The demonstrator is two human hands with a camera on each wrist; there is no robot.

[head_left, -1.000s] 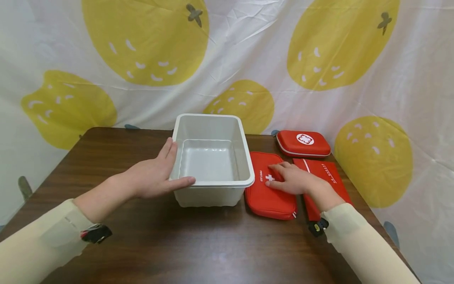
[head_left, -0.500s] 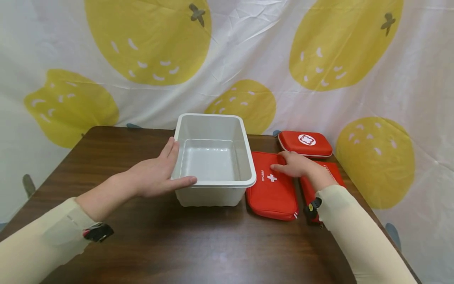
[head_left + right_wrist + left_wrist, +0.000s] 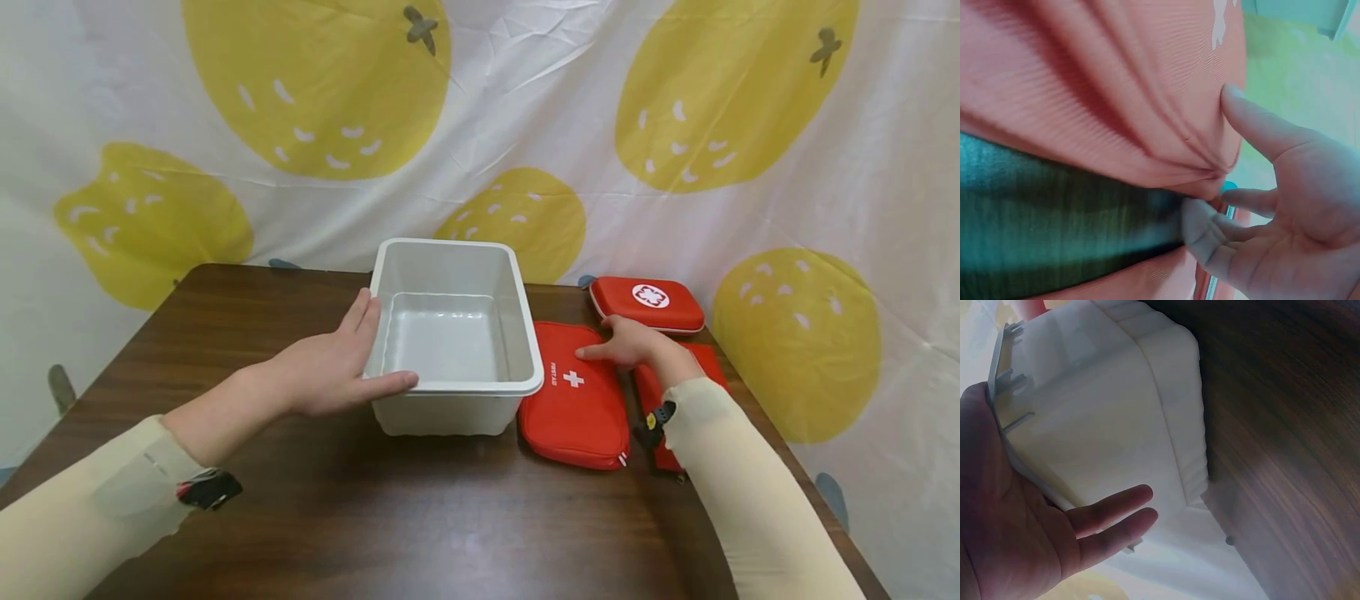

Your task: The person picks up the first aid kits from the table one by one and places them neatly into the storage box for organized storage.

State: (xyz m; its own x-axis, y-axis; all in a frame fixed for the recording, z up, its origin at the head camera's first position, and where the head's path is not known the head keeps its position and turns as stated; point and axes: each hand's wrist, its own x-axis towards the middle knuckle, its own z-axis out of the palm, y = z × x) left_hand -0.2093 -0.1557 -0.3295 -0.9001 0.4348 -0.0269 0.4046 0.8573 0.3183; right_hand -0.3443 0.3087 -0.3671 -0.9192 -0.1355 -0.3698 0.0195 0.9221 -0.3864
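Observation:
My left hand [image 3: 330,371] rests at the near left corner of a light grey plastic bin [image 3: 457,415]. Its thumb lies along the front rim, and its straight fingers point along the outside wall. In the left wrist view two fingertips [image 3: 1145,494] stand out beside that wall. At the right, my right hand [image 3: 636,342] pinches the far right edge of a red first aid pouch [image 3: 577,425]. The right wrist view shows the thumb on top, fingers at the underside, and the fabric [image 3: 1147,75] creased towards the grip. The pouch lies beside the bin, its white cross facing up.
A red hard case [image 3: 652,304] with a white round emblem lies at the back right. Another flat red pouch [image 3: 708,362] is partly hidden under the right forearm. Behind the dark wooden table [image 3: 450,525] hangs a fruit-print cloth [image 3: 525,100].
My right hand has moved from the top of the first aid pouch to its far right edge and now pinches it. The left hand stays at the bin.

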